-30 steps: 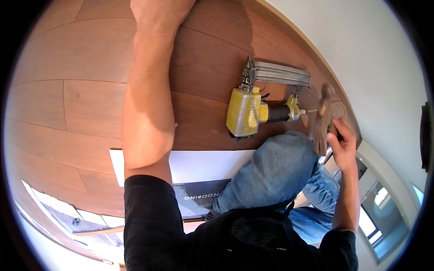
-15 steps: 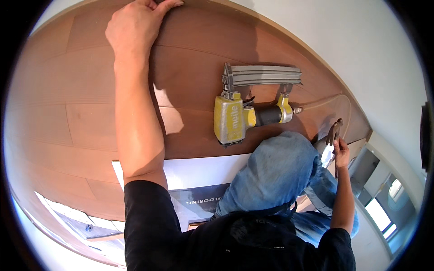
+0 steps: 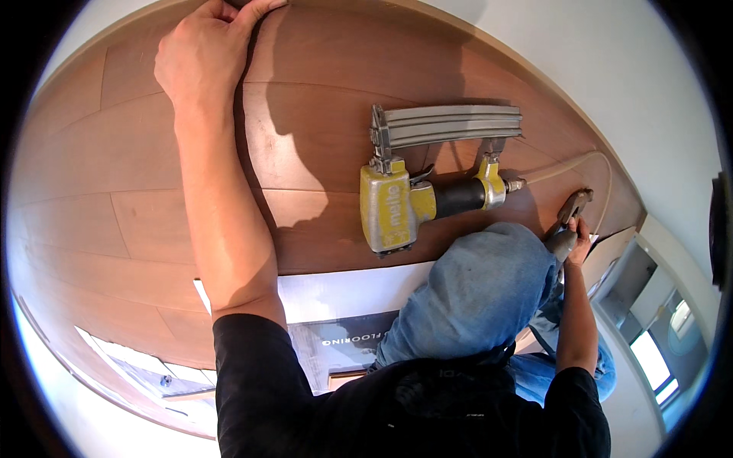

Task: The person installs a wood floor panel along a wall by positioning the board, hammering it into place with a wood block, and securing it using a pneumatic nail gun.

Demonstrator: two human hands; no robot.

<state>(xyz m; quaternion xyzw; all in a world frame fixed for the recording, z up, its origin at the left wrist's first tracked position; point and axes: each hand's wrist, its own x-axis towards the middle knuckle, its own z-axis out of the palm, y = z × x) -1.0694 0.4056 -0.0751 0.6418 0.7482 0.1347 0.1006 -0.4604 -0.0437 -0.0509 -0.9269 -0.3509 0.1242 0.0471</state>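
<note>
My left hand (image 3: 202,57) reaches to the far edge of the brown wood plank floor (image 3: 153,221), against the wall's base. Its thumb is stretched out to the right, apart from the bent fingers, whose tips are partly cut off by the picture's upper edge. Nothing shows in this hand. At the right, beside my knee, my right hand (image 3: 583,238) is closed around a claw hammer (image 3: 574,204), its head tilted up toward the wall. Between my hands a yellow and silver pneumatic nail gun (image 3: 388,206) with a black grip lies on the planks.
A clear air hose (image 3: 569,163) runs from the nail gun, looping near the right wall (image 3: 611,84). White foam-like sheet (image 3: 343,294) and a dark printed flooring box (image 3: 351,332) lie beside my bent knee (image 3: 489,282). A framed mirror-like panel (image 3: 649,336) stands at lower right.
The hammer has turned in my right hand, its head now leaning more to the right. My view has shifted slightly; my left hand stays at the wall's base.
</note>
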